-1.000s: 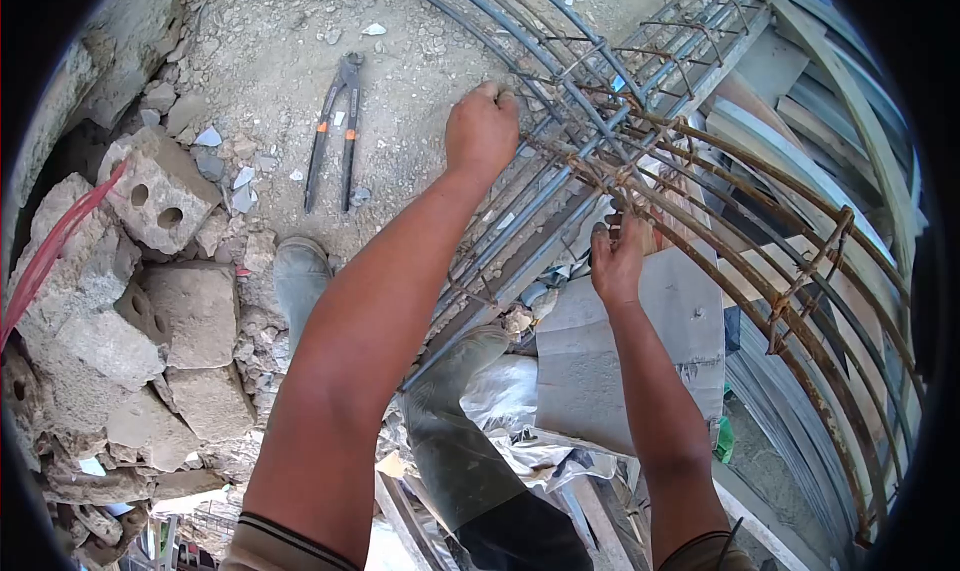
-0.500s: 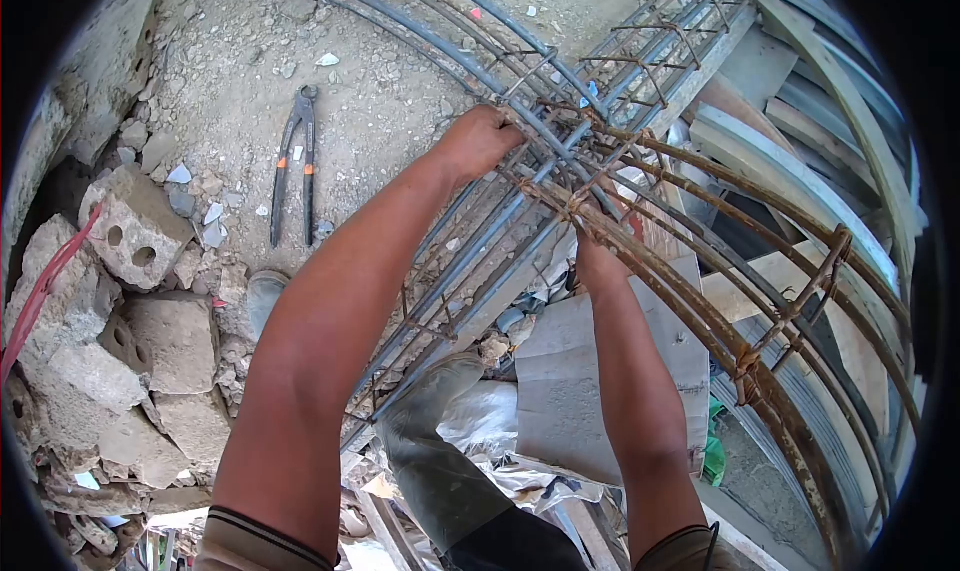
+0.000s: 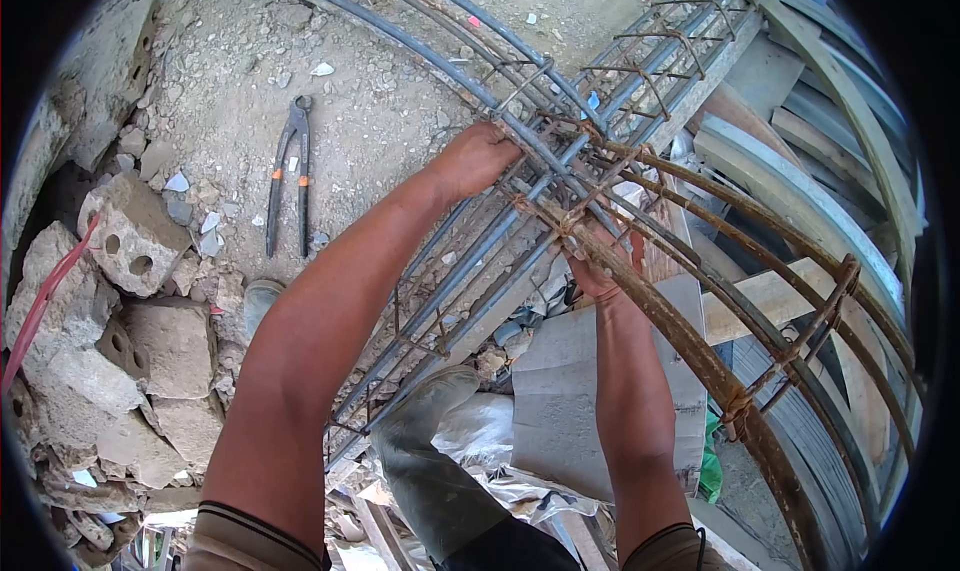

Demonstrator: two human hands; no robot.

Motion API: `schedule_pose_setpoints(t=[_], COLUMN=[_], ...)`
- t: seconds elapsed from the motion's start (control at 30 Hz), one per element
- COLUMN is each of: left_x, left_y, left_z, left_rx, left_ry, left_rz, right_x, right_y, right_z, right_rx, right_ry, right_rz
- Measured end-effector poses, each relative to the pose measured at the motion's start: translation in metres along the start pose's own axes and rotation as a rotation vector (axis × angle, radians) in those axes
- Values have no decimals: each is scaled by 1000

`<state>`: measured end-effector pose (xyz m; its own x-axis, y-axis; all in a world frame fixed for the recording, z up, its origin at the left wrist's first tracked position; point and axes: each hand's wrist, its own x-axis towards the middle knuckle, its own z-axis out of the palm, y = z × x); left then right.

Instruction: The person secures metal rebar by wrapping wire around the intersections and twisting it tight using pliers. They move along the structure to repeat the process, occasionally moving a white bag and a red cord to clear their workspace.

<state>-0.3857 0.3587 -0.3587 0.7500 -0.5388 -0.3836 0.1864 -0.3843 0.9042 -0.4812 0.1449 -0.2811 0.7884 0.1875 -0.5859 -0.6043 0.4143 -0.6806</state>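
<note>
Where several steel bars cross, my left hand (image 3: pixel 474 161) is closed at a grey rebar (image 3: pixel 535 143), its fingertips partly hidden by the steel. My right hand (image 3: pixel 598 263) reaches up from below on the other side, its fingers curled around a rusty rebar (image 3: pixel 660 316) and partly hidden behind it. The rusty bars belong to a curved cage tied with stirrups (image 3: pixel 820 311). It meets a straight grey rebar cage (image 3: pixel 480 241) running from lower left to upper right. Nippers (image 3: pixel 290 176) with orange-banded handles lie on the dirt, left of my left hand.
Broken concrete blocks (image 3: pixel 140 236) are piled at the left, with a red strip (image 3: pixel 50 291) over them. Planks and metal sheets (image 3: pixel 800 181) lie at the right. A grey board (image 3: pixel 560 401) rests beneath my right forearm. My boot (image 3: pixel 430 401) stands beside the straight cage.
My right hand has come slightly lower, and more of it shows beneath the rusty bar. My left hand stays at the crossing. The view has shifted a little; the nippers lie still.
</note>
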Motion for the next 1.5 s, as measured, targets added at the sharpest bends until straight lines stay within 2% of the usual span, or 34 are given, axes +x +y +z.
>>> schedule_pose_setpoints(t=[0.03, 0.2, 0.27, 0.4, 0.47, 0.5, 0.53, 0.57, 0.6, 0.63, 0.67, 0.73, 0.77, 0.8, 0.87, 0.9, 0.97, 1.07, 1.1, 1.13, 1.23, 1.33, 1.4, 1.43, 1.5], left_x=[2, 2, 1, 4, 1, -1, -4, -8, -14, -23, -29, -33, -35, -33, -30, -28, -25, -19, -20, -22, -22, -23, -22, -21, -21], left_y=[-1, -2, -2, -11, -4, 3, 12, 20, 24, 25, 25, 25, 25, 26, 44, 53, 65, 56, 56, 57, 56, 44, 46, 47, 58], left_z=[1, 0, -1, 3, -2, -3, -5, -6, -6, -6, -6, -2, -1, -3, -22, -28, -38, -38, -36, -34, -32, -23, -22, -22, -30], left_rx=[-68, -131, -42, -79, -103, -109, -202, -291, -288, -196, -104, -100, -97, -94, -189, -189, -179, -190, -193, -180, -175, -239, -292, -218, -146], left_ry=[5, -9, -52, -45, -47, -53, -15, 23, 22, 66, 111, 112, 113, 110, -91, -95, -223, -228, -228, -205, -170, -140, -120, -116, -104], left_rz=[-26, -63, 44, 45, 130, 127, -22, -170, -166, -83, -1, 19, 32, 38, -106, -104, -175, -130, -127, -134, -161, -184, -186, -149, -109], right_x=[-3, 1, 2, 6, 6, 7, 7, 7, 8, 7, 6, 2, 4, 4, 8, 9, 14, 20, 15, 15, 19, 22, 24, 19, 12], right_y=[-1, 6, 15, 18, 8, 17, 13, 9, 4, -7, -10, -14, -17, -20, -22, -20, -11, -6, -9, -10, 2, 16, 17, 14, -18], right_z=[2, -34, -51, -58, -44, -63, -58, -51, -44, -29, -18, -2, 1, 5, 9, 7, -10, -25, -12, -12, -38, -70, -64, -62, -5], right_rx=[-35, -189, -266, -157, -471, -572, -575, -747, -917, -639, -638, -444, -482, -481, -254, -253, -180, -323, -249, -252, -328, -504, -535, -535, -317], right_ry=[99, 8, 15, -38, 66, -4, -3, 39, 85, 142, 140, 178, 194, 197, 165, 169, 221, 79, 189, 191, 136, 33, 45, 46, 173], right_rz=[36, 47, -18, -6, -6, -125, -124, -149, -177, -8, -13, 2, 87, 81, 166, 164, 185, 154, 176, 173, 149, 36, -49, -51, 90])
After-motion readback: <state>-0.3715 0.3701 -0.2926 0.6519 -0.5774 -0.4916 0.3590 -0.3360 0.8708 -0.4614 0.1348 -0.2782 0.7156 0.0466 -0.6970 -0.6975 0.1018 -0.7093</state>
